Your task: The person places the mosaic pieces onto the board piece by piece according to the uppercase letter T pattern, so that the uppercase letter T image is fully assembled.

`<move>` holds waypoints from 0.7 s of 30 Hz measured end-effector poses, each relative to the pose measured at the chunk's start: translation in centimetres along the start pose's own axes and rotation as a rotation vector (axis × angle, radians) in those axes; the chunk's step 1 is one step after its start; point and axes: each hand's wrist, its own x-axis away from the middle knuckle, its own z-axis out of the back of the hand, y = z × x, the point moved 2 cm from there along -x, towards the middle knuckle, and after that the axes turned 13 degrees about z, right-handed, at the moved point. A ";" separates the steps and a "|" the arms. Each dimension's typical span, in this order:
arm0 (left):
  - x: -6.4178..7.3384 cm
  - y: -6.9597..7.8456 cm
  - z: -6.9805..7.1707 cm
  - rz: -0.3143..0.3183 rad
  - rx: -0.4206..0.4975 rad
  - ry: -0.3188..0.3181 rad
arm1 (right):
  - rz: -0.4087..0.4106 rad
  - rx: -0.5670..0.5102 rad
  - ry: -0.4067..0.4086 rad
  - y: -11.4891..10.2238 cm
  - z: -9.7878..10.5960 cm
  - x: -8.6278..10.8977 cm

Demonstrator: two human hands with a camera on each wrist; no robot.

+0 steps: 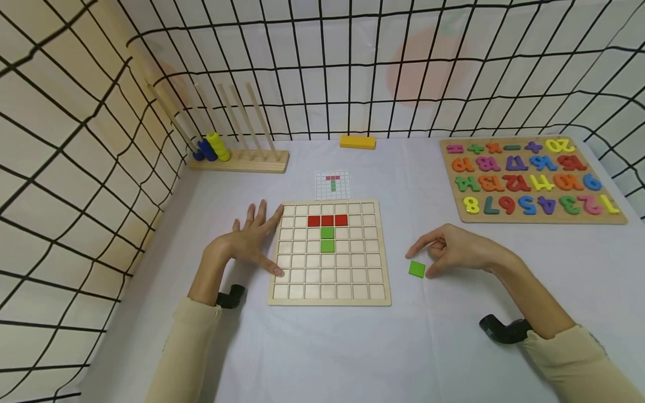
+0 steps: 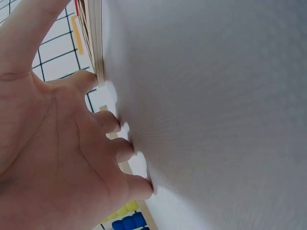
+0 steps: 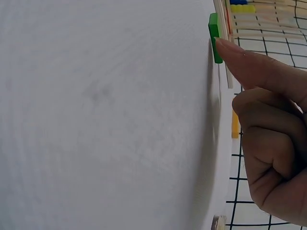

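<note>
In the head view my left hand spreads its fingers beside the wooden grid board. Its thumb rests on the board's left edge and its index fingertip is at the upper left corner; the other fingertips touch the cloth. A row of three red tiles sits in the grid, with two green tiles in a column under the middle one. Right of the board lies a loose green tile. My right hand reaches over it, thumb tip at its right side, index fingertip just off its upper left corner, other fingers curled.
Behind the board lies a pattern card with a red and green T. Further back are a yellow block and, left, a peg stand with beads. A number puzzle board lies at right. Black netting borders the table.
</note>
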 end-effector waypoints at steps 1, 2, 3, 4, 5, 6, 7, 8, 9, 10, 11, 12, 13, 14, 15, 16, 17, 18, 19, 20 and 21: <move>0.0 0.0 0.0 -0.001 0.001 -0.001 | 0.002 -0.002 -0.001 0.0 0.0 0.0; 0.0 0.0 0.0 -0.001 0.001 -0.002 | 0.005 -0.001 -0.002 0.1 0.0 0.0; 0.0 0.0 0.0 -0.002 0.001 -0.004 | 0.008 0.000 -0.004 0.1 0.0 -0.1; 0.0 0.0 0.0 -0.002 0.001 -0.005 | 0.011 0.001 -0.005 0.1 0.0 -0.1; 0.0 0.0 0.0 -0.001 0.001 -0.005 | 0.013 0.002 -0.006 0.2 0.0 -0.1; 0.0 0.0 0.1 -0.002 -0.001 -0.005 | 0.017 0.003 -0.007 0.2 0.0 -0.2; 0.0 0.0 0.1 -0.003 0.000 -0.005 | 0.018 0.004 -0.008 0.3 0.0 -0.2; -0.1 0.1 0.1 -0.004 0.000 -0.004 | 0.019 0.005 -0.009 0.3 0.0 -0.2; -0.1 0.1 0.1 -0.003 -0.002 -0.003 | 0.019 0.006 -0.009 0.3 0.0 -0.3; -0.1 0.1 0.2 -0.002 -0.003 -0.002 | 0.018 0.006 -0.008 0.3 0.0 -0.3; -0.1 0.0 0.1 -0.002 -0.001 -0.002 | 0.016 0.007 -0.008 0.4 -0.1 -0.4; -0.1 0.0 0.2 -0.003 0.000 -0.002 | 0.015 0.010 -0.006 0.4 -0.1 -0.4; 0.0 0.0 0.2 -0.002 0.001 -0.003 | 0.014 0.013 -0.005 0.4 -0.1 -0.4; 0.0 0.0 0.2 -0.001 0.003 -0.003 | 0.013 0.017 -0.003 0.4 -0.1 -0.5; 0.0 0.0 0.1 0.000 0.004 -0.004 | 0.011 0.021 -0.001 0.4 -0.1 -0.5; 0.0 -0.1 0.1 -0.001 0.005 -0.004 | 0.010 0.023 0.000 0.4 -0.1 -0.5; 0.0 -0.1 0.1 -0.002 0.007 -0.004 | 0.010 0.025 0.001 0.3 -0.2 -0.5; 0.1 0.0 0.1 -0.002 0.007 -0.005 | 0.010 0.026 0.002 0.3 -0.2 -0.5; 0.1 0.0 0.1 -0.002 0.007 -0.005 | 0.010 0.024 0.001 0.3 -0.2 -0.5; 0.1 0.0 0.1 -0.003 0.009 -0.005 | 0.009 0.024 0.001 0.3 -0.2 -0.4; 0.1 0.1 0.1 -0.003 0.008 -0.005 | 0.009 0.022 0.000 0.2 -0.2 -0.4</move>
